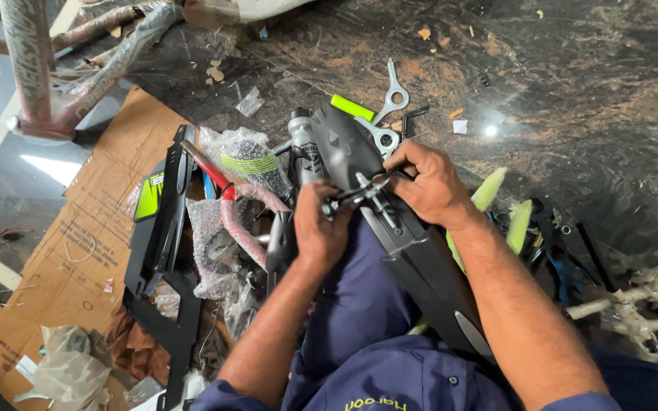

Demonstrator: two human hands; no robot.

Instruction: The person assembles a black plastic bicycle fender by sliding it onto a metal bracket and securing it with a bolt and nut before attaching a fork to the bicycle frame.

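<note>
My left hand (pixel 320 228) is clenched around a small silver metal tool (pixel 352 196), thumb and fingers wrapped tight on its handle end, with its shaft running up and to the right. My right hand (pixel 429 185) meets it from the other side, fingertips pinched on the tool's far end, right over a small metal bracket on the long black plastic mudguard (pixel 409 243). That mudguard lies across my lap, on my dark blue trousers (pixel 363 297), its rounded nose pointing away from me and its tail running down under my right forearm.

Just beyond the nose sits a grey water bottle (pixel 304 148), upright-ish and touching the mudguard's left edge. Past it, two flat silver spanners (pixel 390 103) lie on the dark marbled floor (pixel 588 91), beside a bright lime-green grip (pixel 352 107).

To my left, a bubble-wrapped bundle with a red tube (pixel 222 198) leans against a black plastic frame panel (pixel 163 228), which rests on flattened brown cardboard (pixel 70 251). A crumpled clear plastic bag (pixel 66 369) sits at the cardboard's near corner.

To my right, pale yellow-green plastic pieces (pixel 518 224) poke out from behind my forearm, near blue-handled pliers (pixel 561 270). Top left, a wrapped pinkish bicycle frame (pixel 32 68) stands on the floor.
</note>
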